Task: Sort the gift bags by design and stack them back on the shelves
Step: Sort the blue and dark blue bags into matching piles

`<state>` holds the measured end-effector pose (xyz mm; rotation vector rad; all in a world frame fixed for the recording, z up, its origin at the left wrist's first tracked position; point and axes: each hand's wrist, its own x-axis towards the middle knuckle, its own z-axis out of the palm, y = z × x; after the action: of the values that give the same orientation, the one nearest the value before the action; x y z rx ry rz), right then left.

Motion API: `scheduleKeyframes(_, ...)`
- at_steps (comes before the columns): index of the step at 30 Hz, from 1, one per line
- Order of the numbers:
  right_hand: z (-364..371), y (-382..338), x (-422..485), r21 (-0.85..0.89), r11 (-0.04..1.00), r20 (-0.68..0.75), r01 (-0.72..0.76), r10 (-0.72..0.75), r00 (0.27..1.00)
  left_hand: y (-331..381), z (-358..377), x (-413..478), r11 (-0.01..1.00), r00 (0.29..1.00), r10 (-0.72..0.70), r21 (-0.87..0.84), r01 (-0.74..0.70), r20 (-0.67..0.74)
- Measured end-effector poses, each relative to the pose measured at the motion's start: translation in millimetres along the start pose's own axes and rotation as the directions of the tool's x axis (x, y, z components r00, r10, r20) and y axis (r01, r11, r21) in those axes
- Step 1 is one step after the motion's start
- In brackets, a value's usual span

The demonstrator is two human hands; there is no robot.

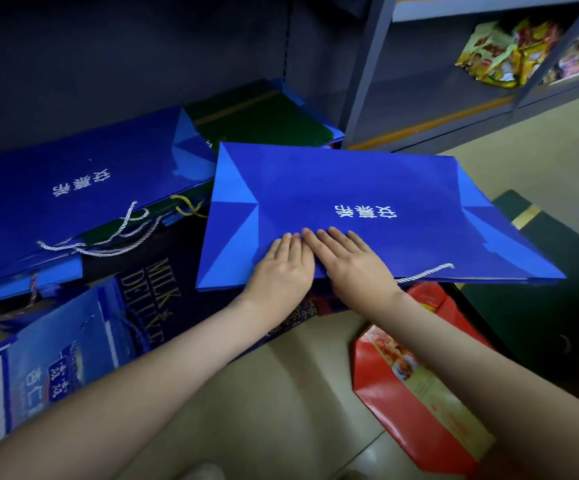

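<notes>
Two blue gift bags carry the same white three-character print, upside down to the camera. The nearer blue bag (350, 188) lies flat on a pile of bags at the foot of the shelf unit (367, 81). The second blue bag (90, 174) lies to its left. The left hand (281, 271) and right hand (354, 265) press flat on the nearer bag, fingers straight and together. One dark bag (163, 285) reads "MILK" and, apparently, "DELUXE". One red bag (385, 382) lies under the right forearm.
</notes>
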<state>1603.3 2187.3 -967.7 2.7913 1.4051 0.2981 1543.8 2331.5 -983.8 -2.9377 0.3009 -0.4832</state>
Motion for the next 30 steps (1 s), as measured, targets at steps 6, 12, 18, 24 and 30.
scheduleKeyframes(6,1.1,52.6,-45.1,-0.095,0.995,-0.025,-0.023,0.021,0.999,29.8,-19.2,24.2,0.991,0.992,0.120,-0.049,-0.122,-0.033)
scheduleKeyframes(12,2.4,126.1,-113.1,0.035,0.990,0.112,-0.137,0.133,0.985,34.5,-7.6,33.2,0.953,0.951,0.284,-0.069,-0.294,-0.125)
scheduleKeyframes(18,3.5,139.7,-116.2,-0.323,0.916,0.643,-0.237,0.396,0.655,56.7,36.0,41.6,0.887,0.888,0.461,-0.022,-0.461,-0.004)
scheduleKeyframes(24,-1.8,129.2,-94.0,0.106,0.945,0.600,-0.308,0.187,0.778,100.5,34.8,79.4,0.888,0.897,0.442,-0.129,-0.441,-0.027)
scheduleKeyframes(30,-5.0,161.0,-144.4,0.137,0.934,0.438,-0.330,0.242,0.866,92.8,61.8,126.3,0.805,0.889,0.458,-0.419,-0.420,-0.012)
